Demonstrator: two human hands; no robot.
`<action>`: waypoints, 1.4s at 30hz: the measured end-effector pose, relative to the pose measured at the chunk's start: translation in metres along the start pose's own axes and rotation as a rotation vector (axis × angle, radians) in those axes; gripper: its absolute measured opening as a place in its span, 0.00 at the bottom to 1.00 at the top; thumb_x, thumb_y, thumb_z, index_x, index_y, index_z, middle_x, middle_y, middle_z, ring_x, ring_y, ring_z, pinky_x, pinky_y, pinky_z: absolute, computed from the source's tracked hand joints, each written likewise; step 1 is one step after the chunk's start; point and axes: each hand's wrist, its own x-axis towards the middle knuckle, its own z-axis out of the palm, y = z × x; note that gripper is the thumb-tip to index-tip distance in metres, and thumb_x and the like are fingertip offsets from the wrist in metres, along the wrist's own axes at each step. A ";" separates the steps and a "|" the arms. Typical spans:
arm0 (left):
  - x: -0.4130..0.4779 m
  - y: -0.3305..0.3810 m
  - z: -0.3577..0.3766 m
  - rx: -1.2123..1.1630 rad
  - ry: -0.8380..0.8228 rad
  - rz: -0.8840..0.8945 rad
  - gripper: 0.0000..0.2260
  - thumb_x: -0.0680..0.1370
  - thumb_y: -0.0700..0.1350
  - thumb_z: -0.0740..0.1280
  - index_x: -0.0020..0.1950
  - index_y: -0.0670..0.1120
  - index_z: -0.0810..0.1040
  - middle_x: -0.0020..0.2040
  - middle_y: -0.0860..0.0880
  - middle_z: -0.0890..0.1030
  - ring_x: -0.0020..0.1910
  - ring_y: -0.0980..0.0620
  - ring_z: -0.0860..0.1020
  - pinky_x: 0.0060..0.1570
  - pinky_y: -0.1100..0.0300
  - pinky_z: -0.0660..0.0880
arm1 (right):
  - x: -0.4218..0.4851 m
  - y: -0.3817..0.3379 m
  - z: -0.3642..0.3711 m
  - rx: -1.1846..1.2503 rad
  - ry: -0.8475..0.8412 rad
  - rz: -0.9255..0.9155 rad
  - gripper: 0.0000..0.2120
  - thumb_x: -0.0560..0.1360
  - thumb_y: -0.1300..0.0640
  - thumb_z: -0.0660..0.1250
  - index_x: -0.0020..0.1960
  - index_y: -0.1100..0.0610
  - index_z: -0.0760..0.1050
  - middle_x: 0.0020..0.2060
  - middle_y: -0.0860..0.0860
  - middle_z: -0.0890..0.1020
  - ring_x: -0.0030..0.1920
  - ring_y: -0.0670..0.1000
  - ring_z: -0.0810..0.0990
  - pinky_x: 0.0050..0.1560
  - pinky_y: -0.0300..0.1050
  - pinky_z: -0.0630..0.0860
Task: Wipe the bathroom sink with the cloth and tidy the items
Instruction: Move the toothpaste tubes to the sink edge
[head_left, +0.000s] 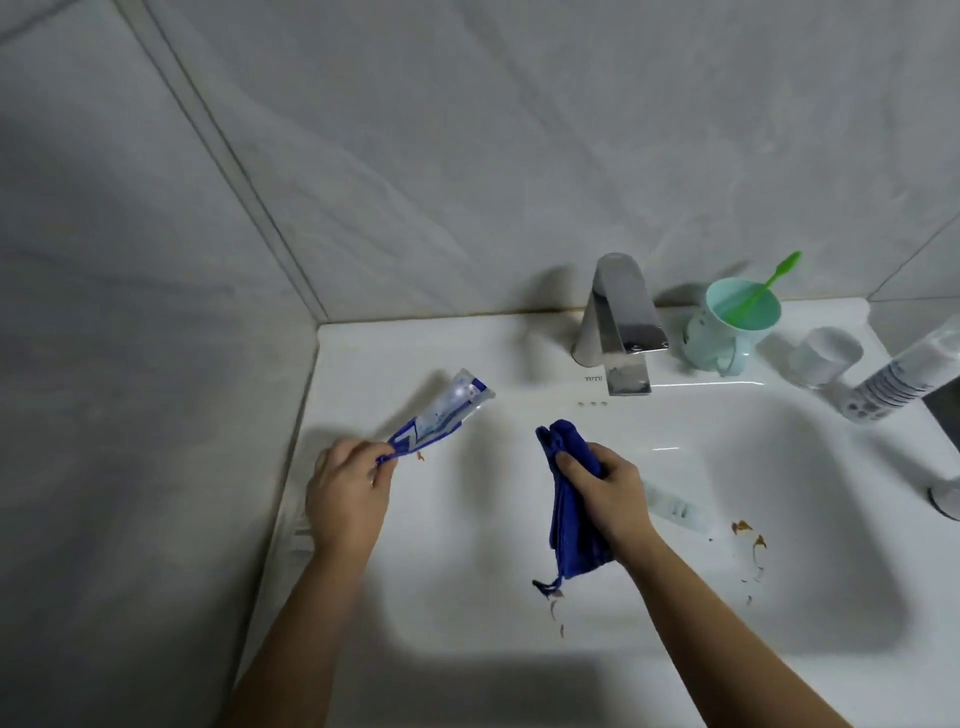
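Two bare hands are over the white sink (779, 597) as we look down. Our left hand (345, 499) has its fingers (382, 470) pinched together on the crimped end of a blue-and-white toothpaste tube (441, 415), which slants up and away above the left side of the counter (415, 353). Our right hand (605, 491) has its fingers curled tight around a blue cloth (569, 525); the cloth bunches above the thumb and hangs below the palm over the basin. Brown smears (748, 535) mark the basin to the right of that hand, and a few more lie under the cloth's lower end. Behind the basin, right of the chrome faucet (618, 322), a mint cup (727, 325) holds a green toothbrush (763, 286) leaning right. Farther right stand a small clear cup (826, 356) and a tilted white bottle (904, 374). Both forearms reach in from the bottom edge, wrists nearly straight.
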 end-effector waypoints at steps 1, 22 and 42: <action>0.011 -0.006 0.001 -0.007 0.019 -0.019 0.08 0.66 0.35 0.75 0.42 0.43 0.83 0.41 0.44 0.80 0.39 0.41 0.76 0.38 0.52 0.76 | 0.004 -0.001 0.007 -0.008 -0.014 0.008 0.07 0.73 0.57 0.68 0.38 0.59 0.75 0.28 0.49 0.74 0.29 0.48 0.71 0.33 0.38 0.69; 0.087 -0.073 0.030 0.284 -0.041 0.021 0.19 0.61 0.40 0.80 0.49 0.38 0.81 0.48 0.39 0.80 0.46 0.35 0.76 0.42 0.45 0.74 | 0.029 0.016 0.037 0.031 0.056 0.108 0.08 0.73 0.57 0.67 0.37 0.59 0.74 0.28 0.50 0.73 0.31 0.51 0.71 0.35 0.44 0.68; -0.045 0.152 0.189 -0.142 -0.803 0.504 0.17 0.67 0.44 0.71 0.55 0.44 0.81 0.56 0.47 0.80 0.54 0.44 0.78 0.54 0.56 0.71 | 0.006 0.068 -0.146 0.129 0.493 0.251 0.09 0.73 0.57 0.67 0.42 0.64 0.74 0.32 0.55 0.72 0.32 0.53 0.70 0.36 0.45 0.68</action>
